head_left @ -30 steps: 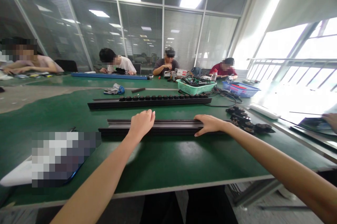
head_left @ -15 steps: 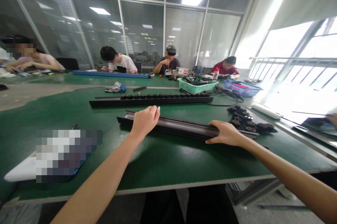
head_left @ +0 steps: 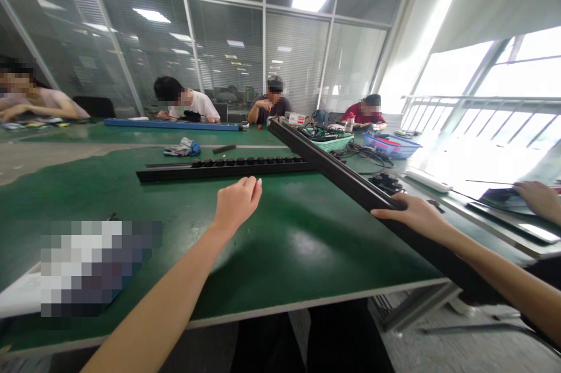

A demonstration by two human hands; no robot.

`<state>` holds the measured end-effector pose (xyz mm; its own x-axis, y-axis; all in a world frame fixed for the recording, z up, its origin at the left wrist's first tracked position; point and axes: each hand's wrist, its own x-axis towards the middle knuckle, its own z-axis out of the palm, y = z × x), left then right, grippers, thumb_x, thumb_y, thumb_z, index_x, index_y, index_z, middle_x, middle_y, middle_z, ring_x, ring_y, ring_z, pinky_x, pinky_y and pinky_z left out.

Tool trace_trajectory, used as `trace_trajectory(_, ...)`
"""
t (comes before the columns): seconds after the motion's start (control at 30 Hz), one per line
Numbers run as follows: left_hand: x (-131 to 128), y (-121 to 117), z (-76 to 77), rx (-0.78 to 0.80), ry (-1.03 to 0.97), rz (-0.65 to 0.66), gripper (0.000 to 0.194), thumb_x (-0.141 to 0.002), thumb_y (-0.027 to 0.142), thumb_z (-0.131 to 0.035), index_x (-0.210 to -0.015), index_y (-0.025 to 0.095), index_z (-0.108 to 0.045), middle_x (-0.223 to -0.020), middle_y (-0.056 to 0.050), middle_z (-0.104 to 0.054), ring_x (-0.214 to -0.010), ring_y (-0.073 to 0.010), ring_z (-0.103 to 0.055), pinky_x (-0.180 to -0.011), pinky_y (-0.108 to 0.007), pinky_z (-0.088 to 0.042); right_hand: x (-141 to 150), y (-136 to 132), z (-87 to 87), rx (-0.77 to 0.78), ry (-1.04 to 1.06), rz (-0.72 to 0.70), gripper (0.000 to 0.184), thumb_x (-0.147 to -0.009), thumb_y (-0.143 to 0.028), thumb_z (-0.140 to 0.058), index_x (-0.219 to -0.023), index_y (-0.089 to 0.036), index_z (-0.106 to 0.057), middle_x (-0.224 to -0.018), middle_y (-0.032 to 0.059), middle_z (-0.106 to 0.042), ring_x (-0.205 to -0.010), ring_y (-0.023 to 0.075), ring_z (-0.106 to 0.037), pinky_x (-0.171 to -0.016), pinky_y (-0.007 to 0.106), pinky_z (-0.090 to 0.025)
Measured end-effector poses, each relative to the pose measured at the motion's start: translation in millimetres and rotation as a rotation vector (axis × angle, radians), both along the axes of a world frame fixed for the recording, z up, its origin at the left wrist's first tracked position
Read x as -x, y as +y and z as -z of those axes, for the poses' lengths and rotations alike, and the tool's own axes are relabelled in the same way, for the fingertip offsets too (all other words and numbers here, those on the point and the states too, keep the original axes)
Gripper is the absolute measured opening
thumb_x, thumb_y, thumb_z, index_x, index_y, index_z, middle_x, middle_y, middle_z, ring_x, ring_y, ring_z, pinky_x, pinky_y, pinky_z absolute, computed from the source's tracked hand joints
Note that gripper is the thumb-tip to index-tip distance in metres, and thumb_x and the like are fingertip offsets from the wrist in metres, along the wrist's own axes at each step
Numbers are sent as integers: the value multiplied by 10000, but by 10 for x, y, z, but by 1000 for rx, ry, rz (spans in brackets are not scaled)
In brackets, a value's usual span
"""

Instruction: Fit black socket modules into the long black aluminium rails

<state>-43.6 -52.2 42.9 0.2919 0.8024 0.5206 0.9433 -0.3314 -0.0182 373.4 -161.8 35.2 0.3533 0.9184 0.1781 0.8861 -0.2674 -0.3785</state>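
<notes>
A long black metal rail [head_left: 346, 181] is lifted and slants across the right side of the table, its lower end running back beneath my right forearm. My right hand [head_left: 416, 214] is closed around it near the lower part. Over the table to the left of the rail, my left hand [head_left: 238, 200] is curled into a fist, apart from the rail; whatever may be inside the fingers is hidden. Farther back lies a second black rail [head_left: 175, 175], with a row of several small black pieces [head_left: 249, 161] along its top. The raised rail crosses in front of its right end.
A green basket of cables [head_left: 339, 144] and a blue basket [head_left: 390, 147] stand back right. Black parts [head_left: 383, 182] lie behind the raised rail. Gloves [head_left: 183, 147] and a blue bar [head_left: 175, 124] lie farther off. Another person's hand [head_left: 541, 200] is at right; several people sit opposite.
The rail has come up off the table and swung from lying crosswise to slanting away, moving right with my right hand. My left hand no longer touches it and stays curled.
</notes>
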Motion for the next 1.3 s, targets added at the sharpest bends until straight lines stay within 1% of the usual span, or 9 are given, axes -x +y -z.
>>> trace_trajectory(0.17, -2, -3, -6, 24, 1, 1, 499, -1057, 429, -204, -1002, 186, -637, -984, -116, -712, -823, -240, -682, -655, -297, -430, -212, 70, -84, 44, 57, 130, 617, -684, -827, -630, -785, -223, -710, -800, 125, -725, -811, 344, -695, -718, 450, -527)
trace_trajectory(0.27, -1, 3, 8, 27, -4, 3, 489, -1056, 427, -213, -1000, 187, -635, -990, -111, -715, -821, -246, -690, -659, -301, -437, -264, 131, -105, 59, 95, 227, 633, -678, -831, -628, -756, -207, -704, -717, 136, -698, -740, 351, -691, -668, 472, -535)
trace_trajectory(0.37, -2, 4, 23, 31, -11, 17, 488, -1056, 426, -212, -1002, 188, -634, -995, -109, -719, -819, -251, -695, -664, -305, -443, -225, 173, -92, 63, 194, 295, 630, -692, -811, -621, -789, -196, -715, -703, 131, -695, -720, 340, -690, -672, 478, -547)
trace_trajectory(0.5, 4, -3, 29, 31, -25, 53, 497, -1056, 426, -203, -987, 183, -631, -996, -109, -721, -783, -250, -692, -654, -312, -444, -61, 194, -50, 63, 243, 356, 634, -731, -767, -599, -877, -163, -724, -874, 163, -730, -806, 318, -702, -725, 439, -557)
trace_trajectory(0.63, 29, -1, 24, 17, -41, 73, 500, -1052, 425, -200, -959, 182, -627, -965, -102, -720, -761, -255, -689, -627, -315, -434, 145, 204, -10, 67, 175, 448, 700, -759, -752, -568, -1036, -128, -722, -1088, 231, -716, -981, 375, -689, -803, 487, -550)
trace_trajectory(0.77, 53, 4, 20, 19, -60, 85, 501, -1046, 428, -204, -988, 178, -635, -984, -118, -720, -790, -271, -694, -658, -335, -456, 305, 246, -18, 59, 162, 514, 721, -775, -707, -588, -1168, -114, -706, -1213, 245, -685, -1100, 387, -665, -865, 482, -543)
trace_trajectory(0.97, 71, -5, 11, 60, -79, 109, 536, -1046, 438, -174, -1016, 170, -637, -992, -135, -715, -790, -266, -694, -680, -338, -477, 433, 442, -115, 102, 86, 559, 681, -782, -615, -636, -1250, -125, -700, -1279, 220, -673, -1187, 386, -635, -943, 468, -527)
trace_trajectory(1.1, 77, 1, 16, 83, -66, 128, 549, -1047, 431, -160, -1010, 164, -638, -981, -138, -712, -777, -258, -690, -666, -334, -477, 558, 610, -182, 134, 42, 565, 634, -802, -532, -652, -1265, -101, -697, -1294, 244, -657, -1212, 375, -625, -956, 453, -527)
trace_trajectory(1.3, 73, 5, 9, 93, -51, 141, 551, -1053, 423, -154, -991, 162, -635, -947, -126, -705, -764, -254, -691, -645, -322, -471, 830, 822, -315, 194, 25, 554, 589, -851, -408, -619, -1317, -50, -658, -1321, 277, -633, -1244, 392, -600, -959, 500, -527)
